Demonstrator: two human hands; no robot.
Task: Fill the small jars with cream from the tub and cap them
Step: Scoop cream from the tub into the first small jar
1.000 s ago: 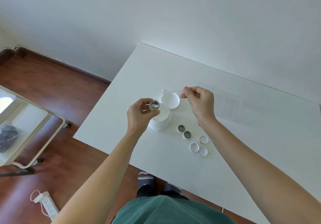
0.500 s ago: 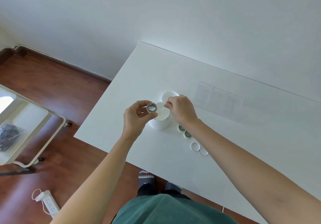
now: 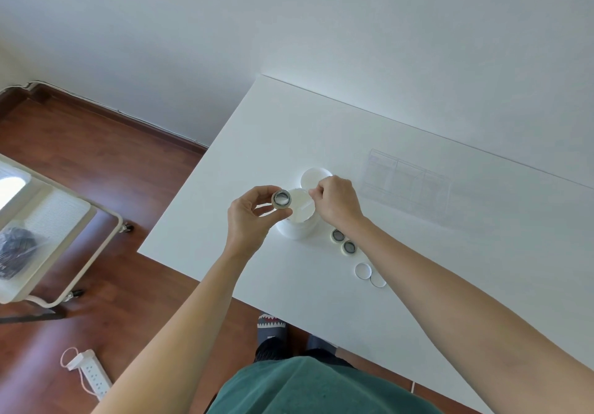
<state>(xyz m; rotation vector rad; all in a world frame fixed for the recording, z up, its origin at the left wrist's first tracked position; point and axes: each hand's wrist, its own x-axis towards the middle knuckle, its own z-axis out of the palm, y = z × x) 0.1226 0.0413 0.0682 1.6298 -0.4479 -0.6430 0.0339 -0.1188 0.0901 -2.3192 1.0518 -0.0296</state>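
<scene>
My left hand [image 3: 252, 217] pinches a small jar [image 3: 281, 198] between thumb and fingers, mouth towards the camera, just left of the open white cream tub [image 3: 297, 217]. My right hand [image 3: 337, 201] hovers over the tub's right rim and pinches a thin white spatula [image 3: 306, 205] that reaches down into the cream. The tub's lid [image 3: 313, 176] lies behind it. Two more open small jars [image 3: 343, 241] stand to the right of the tub. Two white caps [image 3: 369, 274] lie nearer the table's front edge, partly hidden by my right forearm.
The white table [image 3: 321, 131] stands against a white wall. A clear plastic organiser [image 3: 405, 182] sits at the back right. A white cart [image 3: 48, 237] stands on the wooden floor to the left, a power strip [image 3: 93, 375] lies below it.
My right hand has come down from behind the tub to its rim, and the spatula now dips into the cream. My left hand with the jar has shifted slightly left.
</scene>
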